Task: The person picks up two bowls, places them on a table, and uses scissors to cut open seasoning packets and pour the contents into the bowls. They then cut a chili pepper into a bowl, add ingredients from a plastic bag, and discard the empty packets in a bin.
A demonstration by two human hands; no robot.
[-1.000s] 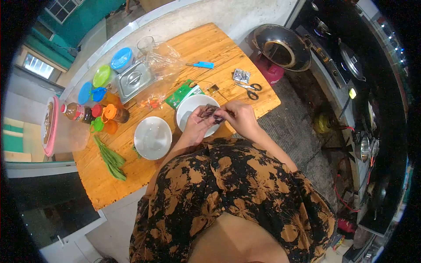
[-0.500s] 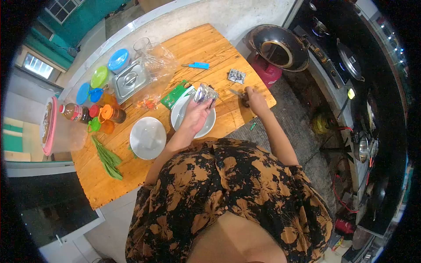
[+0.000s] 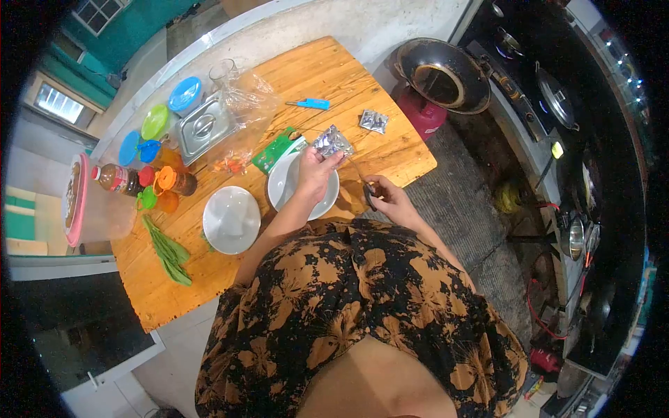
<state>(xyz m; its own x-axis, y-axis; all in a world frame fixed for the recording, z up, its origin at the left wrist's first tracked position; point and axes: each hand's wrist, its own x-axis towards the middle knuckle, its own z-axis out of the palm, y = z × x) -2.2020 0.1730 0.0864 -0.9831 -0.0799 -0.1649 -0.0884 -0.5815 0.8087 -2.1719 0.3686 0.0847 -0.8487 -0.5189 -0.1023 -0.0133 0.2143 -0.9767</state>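
Note:
My left hand (image 3: 315,174) is closed on a silver foil sachet (image 3: 333,141), pinching its lower edge above a white bowl (image 3: 282,189). To the right, my right hand (image 3: 390,198) grips a knife (image 3: 369,197) by its dark handle, its thin blade pointing up toward the sachet. Another silver sachet (image 3: 373,121) lies on the wooden table beyond my hands. A green packet (image 3: 277,151) rests just behind the bowl. Left of my left forearm stands a second white bowl (image 3: 232,220).
Leafy greens (image 3: 166,252) lie at the table's left, near several sauce bottles (image 3: 118,180). A lidded steel container (image 3: 203,129) and a plastic bag (image 3: 247,115) sit farther back, with a blue lighter (image 3: 312,104). A wok (image 3: 446,73) stands beyond the right corner, beside the stove.
My right hand has moved left and toward my body with the knife, closer to the left hand. The sachet in my left hand now lies flatter to view.

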